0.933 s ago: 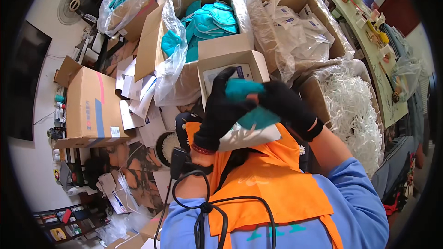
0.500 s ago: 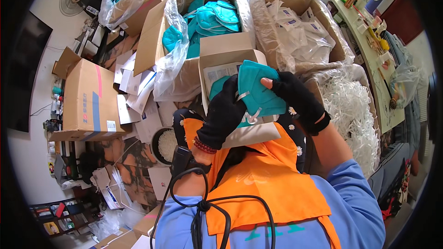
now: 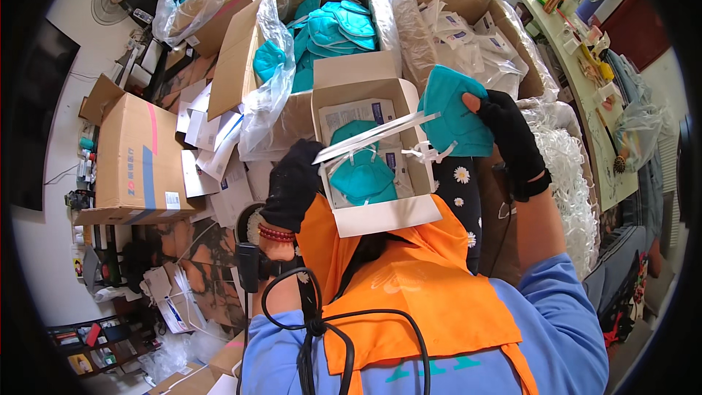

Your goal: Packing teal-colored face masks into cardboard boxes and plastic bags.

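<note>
The person, in a blue long-sleeved top and orange vest, works with both hands in black gloves. The right hand is raised and pinches a folded teal respirator mask, whose white straps dangle toward a small white carton held open at lap level. The left hand is closed around the carton's left edge, gripping a flat white sheet that slants across the opening. Inside the carton lies another teal mask on top of printed leaflets. Directly behind, a large cardboard box lined with clear plastic is heaped with loose teal masks. To its right, a second lined box holds white bagged items. A closed brown shipping carton stands at the left, with flattened white cartons strewn on the floor beside it. A long pale-green surface along the right wall carries small cluttered objects. A floor fan stands at far left.
</note>
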{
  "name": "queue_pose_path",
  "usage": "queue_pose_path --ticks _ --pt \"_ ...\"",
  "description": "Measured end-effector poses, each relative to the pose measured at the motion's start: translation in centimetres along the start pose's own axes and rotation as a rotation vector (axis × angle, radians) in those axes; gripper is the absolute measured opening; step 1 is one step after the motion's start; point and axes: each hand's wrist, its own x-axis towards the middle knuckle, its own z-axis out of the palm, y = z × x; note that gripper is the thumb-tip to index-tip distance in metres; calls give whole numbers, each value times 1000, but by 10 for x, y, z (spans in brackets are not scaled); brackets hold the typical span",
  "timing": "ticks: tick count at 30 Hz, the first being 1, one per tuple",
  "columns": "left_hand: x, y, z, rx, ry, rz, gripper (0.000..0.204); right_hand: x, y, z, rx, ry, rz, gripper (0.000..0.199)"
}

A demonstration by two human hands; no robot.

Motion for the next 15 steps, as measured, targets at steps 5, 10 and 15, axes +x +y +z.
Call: queue_pose_path --ticks 5,10,15 --pt "-4 29 12 -589 -165 -81 29 3 -3 22 -51 4 -27 43" --pt "-4 43 4 -996 -390 -378 31 4 -22 18 -108 -14 -55 42" --pt "-11 59 -3 -1197 -422 -339 43 -1 -28 15 -131 29 -49 42"
